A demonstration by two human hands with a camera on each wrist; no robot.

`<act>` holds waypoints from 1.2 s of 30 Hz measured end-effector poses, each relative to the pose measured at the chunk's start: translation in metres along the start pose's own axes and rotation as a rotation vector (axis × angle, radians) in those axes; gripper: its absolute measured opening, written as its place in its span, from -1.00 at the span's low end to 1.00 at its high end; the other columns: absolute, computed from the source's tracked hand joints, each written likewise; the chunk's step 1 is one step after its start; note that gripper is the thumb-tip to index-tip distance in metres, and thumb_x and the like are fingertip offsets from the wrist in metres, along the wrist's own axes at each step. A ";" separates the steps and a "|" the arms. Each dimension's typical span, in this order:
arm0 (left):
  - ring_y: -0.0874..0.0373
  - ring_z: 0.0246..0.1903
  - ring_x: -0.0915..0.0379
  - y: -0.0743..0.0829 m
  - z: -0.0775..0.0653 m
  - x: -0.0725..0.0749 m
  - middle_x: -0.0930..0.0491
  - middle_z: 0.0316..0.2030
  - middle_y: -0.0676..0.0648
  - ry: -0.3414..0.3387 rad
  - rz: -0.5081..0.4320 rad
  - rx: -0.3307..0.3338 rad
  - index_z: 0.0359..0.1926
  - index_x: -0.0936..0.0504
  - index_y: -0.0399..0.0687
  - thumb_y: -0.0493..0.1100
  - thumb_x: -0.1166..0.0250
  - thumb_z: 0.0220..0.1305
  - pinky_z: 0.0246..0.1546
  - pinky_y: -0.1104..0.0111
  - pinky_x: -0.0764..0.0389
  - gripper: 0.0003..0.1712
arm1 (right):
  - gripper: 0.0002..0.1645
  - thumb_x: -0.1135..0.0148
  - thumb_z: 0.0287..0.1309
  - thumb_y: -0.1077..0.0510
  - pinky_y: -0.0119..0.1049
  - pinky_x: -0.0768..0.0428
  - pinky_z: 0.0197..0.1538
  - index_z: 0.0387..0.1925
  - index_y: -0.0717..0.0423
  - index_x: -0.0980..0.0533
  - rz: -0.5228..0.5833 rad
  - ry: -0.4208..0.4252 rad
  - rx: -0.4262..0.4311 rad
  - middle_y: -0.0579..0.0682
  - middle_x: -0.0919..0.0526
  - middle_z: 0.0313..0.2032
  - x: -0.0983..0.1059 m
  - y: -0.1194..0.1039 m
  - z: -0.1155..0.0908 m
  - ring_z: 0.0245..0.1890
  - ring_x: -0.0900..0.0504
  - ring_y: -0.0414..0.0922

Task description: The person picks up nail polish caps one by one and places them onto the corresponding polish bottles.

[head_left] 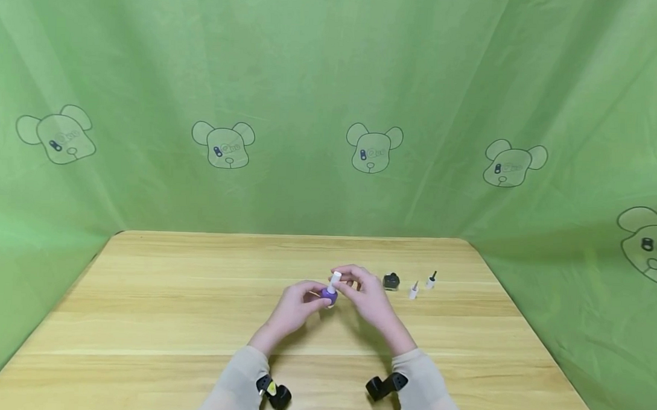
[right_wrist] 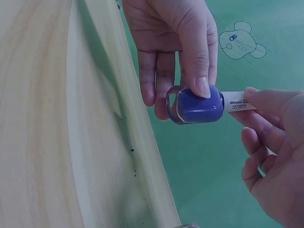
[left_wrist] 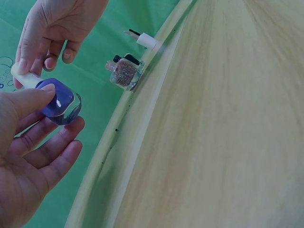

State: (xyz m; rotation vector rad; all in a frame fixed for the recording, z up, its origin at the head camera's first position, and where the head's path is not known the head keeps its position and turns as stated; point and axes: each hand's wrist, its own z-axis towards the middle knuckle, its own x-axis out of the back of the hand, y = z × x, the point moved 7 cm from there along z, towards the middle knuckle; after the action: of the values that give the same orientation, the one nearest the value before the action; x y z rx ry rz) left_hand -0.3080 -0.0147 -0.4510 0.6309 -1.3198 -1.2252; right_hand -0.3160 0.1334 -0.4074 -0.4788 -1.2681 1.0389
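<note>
A purple nail polish bottle (head_left: 328,297) with a white cap (head_left: 335,279) is between the two hands, over the table's middle. My left hand (head_left: 295,308) pinches the bottle's body between thumb and fingers. With thumb and fingertips, my right hand (head_left: 370,297) pinches the white cap, which is seated on the bottle's neck. In the right wrist view the bottle (right_wrist: 202,107) lies sideways across the picture, and small print shows on its cap (right_wrist: 236,101).
Right of the hands stand a black nail polish bottle (head_left: 391,282) and two white caps, a nearer cap (head_left: 413,292) and a farther cap (head_left: 431,283), brushes pointing up. The left wrist view also shows a pinkish glitter bottle (left_wrist: 125,73). A green curtain (head_left: 296,192) surrounds the wooden table (head_left: 167,320).
</note>
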 end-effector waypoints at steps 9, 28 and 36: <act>0.14 -0.24 -0.65 0.000 0.000 0.000 -0.71 -0.14 -0.15 -0.001 0.000 0.007 -0.07 -0.66 -0.17 -0.12 -0.38 0.20 -0.17 0.49 -0.64 -0.69 | -0.71 -0.35 0.14 0.07 -0.42 -0.45 -0.25 -0.09 0.02 -0.61 0.006 0.027 -0.031 -0.08 -0.72 -0.32 0.001 0.001 0.000 -0.35 -0.49 -0.18; 0.12 -0.22 -0.67 0.000 0.001 0.002 -0.71 -0.12 -0.14 0.023 -0.001 -0.002 -0.07 -0.67 -0.15 -0.10 -0.41 0.16 -0.14 0.44 -0.66 -0.66 | -0.66 -0.31 0.18 0.05 -0.45 -0.45 -0.28 -0.02 0.03 -0.58 -0.007 -0.005 -0.015 -0.07 -0.74 -0.25 0.004 -0.006 -0.001 -0.34 -0.55 -0.07; 0.07 -0.20 -0.68 0.005 0.001 0.008 -0.71 -0.11 -0.17 0.028 -0.030 -0.010 -0.05 -0.66 -0.18 -0.13 -0.39 0.18 -0.07 0.35 -0.68 -0.66 | -0.61 -0.33 0.17 0.08 -0.41 -0.51 -0.26 0.04 0.07 -0.56 -0.013 0.002 0.062 -0.02 -0.76 -0.19 0.015 -0.015 0.000 -0.29 -0.58 -0.21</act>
State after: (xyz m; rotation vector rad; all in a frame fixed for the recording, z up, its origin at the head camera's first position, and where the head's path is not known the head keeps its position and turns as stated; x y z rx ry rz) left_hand -0.3087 -0.0202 -0.4431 0.6603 -1.2843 -1.2428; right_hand -0.3111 0.1386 -0.3879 -0.4233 -1.2323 1.0634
